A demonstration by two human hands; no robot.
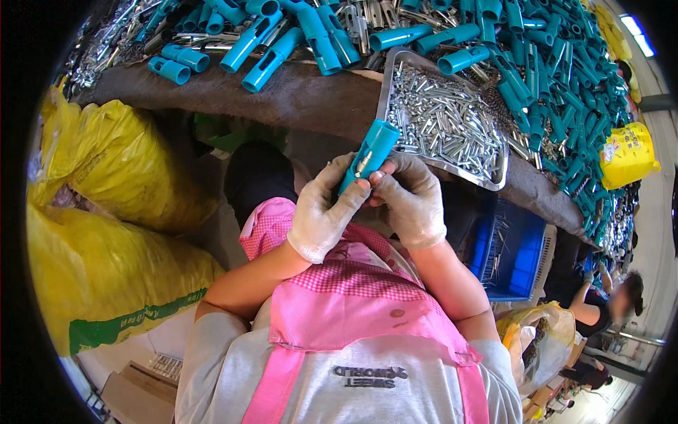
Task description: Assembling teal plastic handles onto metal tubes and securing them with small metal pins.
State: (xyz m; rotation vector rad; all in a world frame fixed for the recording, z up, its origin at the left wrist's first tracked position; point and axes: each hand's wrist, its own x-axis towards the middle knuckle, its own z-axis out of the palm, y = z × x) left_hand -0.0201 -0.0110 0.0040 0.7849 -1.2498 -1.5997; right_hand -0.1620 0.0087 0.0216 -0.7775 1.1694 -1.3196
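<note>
Gloved left hand (pixel 321 212) and right hand (pixel 413 201) both gripping teal tube (pixel 371 154) at frame centre, pin tray (pixel 395 67) on table (pixel 296 99) above

one teal plastic tube (pixel 370 154) is held between two gloved hands. one metal tray (pixel 390 85) of uncountable small silver pins is seen just beyond them, one blue crate (pixel 521 258) to their right, two yellow sacks (pixel 106 212) to their left.

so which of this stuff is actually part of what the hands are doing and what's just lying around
In use: teal plastic tube, held by left hand and right hand; metal tray of small silver pins; pile of teal tubes.

Lying about: yellow sacks; blue crate; cardboard box.
</note>
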